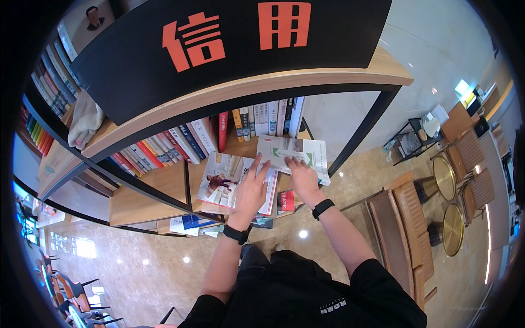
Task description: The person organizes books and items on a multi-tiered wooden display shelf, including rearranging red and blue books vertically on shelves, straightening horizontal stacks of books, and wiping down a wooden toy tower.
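Observation:
My left hand (251, 189) rests with its fingers apart on the white book covers lying on the shelf. Under and beside it lies a paperback book (219, 176) whose cover shows a figure in dark red clothes. At its right, my right hand (304, 180) touches a pale grey-green paperback (287, 147) at its lower part; whether the fingers grip it is unclear. This book overlaps another white-edged book (322, 160). Behind the flat books, a row of upright books (262, 119) stands on the shelf.
A wooden bookshelf (143, 201) with black metal framing holds more upright books (164, 147). A black panel (242, 45) with red characters stands on top, and a white cloth (86, 119) lies at left. Wooden bench seats (402, 229) and round gold tables (453, 229) stand at right.

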Demonstrator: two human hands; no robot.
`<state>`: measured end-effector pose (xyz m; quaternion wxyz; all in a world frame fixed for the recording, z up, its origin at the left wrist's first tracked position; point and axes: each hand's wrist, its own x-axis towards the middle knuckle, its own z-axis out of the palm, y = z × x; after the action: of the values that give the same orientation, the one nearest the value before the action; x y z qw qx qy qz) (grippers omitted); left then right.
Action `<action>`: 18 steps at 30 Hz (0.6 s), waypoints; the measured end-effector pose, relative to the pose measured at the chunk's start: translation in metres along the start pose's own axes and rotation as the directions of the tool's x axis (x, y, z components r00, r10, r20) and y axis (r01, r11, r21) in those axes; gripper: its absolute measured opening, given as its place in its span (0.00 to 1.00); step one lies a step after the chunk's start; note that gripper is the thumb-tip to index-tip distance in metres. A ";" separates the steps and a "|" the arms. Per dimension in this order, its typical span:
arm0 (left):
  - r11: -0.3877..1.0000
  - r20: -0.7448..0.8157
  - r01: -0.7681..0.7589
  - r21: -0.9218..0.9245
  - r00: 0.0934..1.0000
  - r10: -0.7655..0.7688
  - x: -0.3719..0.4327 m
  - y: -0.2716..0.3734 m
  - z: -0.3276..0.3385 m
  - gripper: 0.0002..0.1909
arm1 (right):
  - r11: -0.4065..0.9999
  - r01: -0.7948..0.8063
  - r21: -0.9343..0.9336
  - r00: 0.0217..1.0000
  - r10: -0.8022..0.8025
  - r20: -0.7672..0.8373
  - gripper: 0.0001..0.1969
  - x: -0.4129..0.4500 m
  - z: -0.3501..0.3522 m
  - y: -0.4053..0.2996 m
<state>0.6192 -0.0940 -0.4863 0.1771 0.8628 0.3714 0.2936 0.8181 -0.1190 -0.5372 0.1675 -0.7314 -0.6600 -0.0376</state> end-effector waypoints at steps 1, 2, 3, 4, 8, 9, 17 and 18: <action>1.000 -0.013 -0.019 0.004 1.000 0.019 0.001 0.002 -0.002 0.34 | 1.000 0.013 0.021 0.999 -0.012 -0.038 0.26 -0.001 -0.001 0.002; 0.999 -0.025 -0.038 0.008 0.999 0.038 0.002 0.005 -0.004 0.35 | 0.999 0.027 0.041 0.997 -0.023 -0.077 0.26 -0.001 -0.003 0.005; 0.999 -0.027 -0.037 0.008 0.999 0.038 0.002 0.006 -0.006 0.35 | 0.999 0.028 0.041 0.997 -0.025 -0.077 0.26 -0.001 -0.007 0.006; 0.999 -0.031 -0.035 0.016 0.999 0.036 0.002 0.008 -0.008 0.36 | 0.996 0.037 0.081 0.995 -0.029 -0.093 0.26 -0.001 -0.012 0.007; 0.998 -0.030 -0.046 0.049 0.998 0.047 0.003 0.011 -0.018 0.40 | 0.975 0.038 0.221 0.991 -0.009 -0.131 0.27 -0.001 -0.043 0.001; 0.998 -0.032 -0.047 0.049 0.998 0.049 0.005 0.013 -0.022 0.40 | 0.975 0.039 0.220 0.991 -0.009 -0.132 0.27 -0.001 -0.050 0.001; 0.989 -0.124 -0.145 0.029 0.981 0.148 0.012 0.026 -0.042 0.42 | 0.893 -0.004 0.451 0.974 0.106 -0.201 0.24 -0.001 -0.103 -0.015; 0.989 -0.130 -0.143 0.030 0.981 0.146 0.012 0.027 -0.045 0.42 | 0.893 0.002 0.449 0.974 0.100 -0.203 0.24 -0.003 -0.112 -0.018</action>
<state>0.6115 -0.0987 -0.4329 0.1214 0.8680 0.3217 0.3584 0.8183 -0.1534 -0.4291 0.4040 -0.6812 -0.6093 0.0381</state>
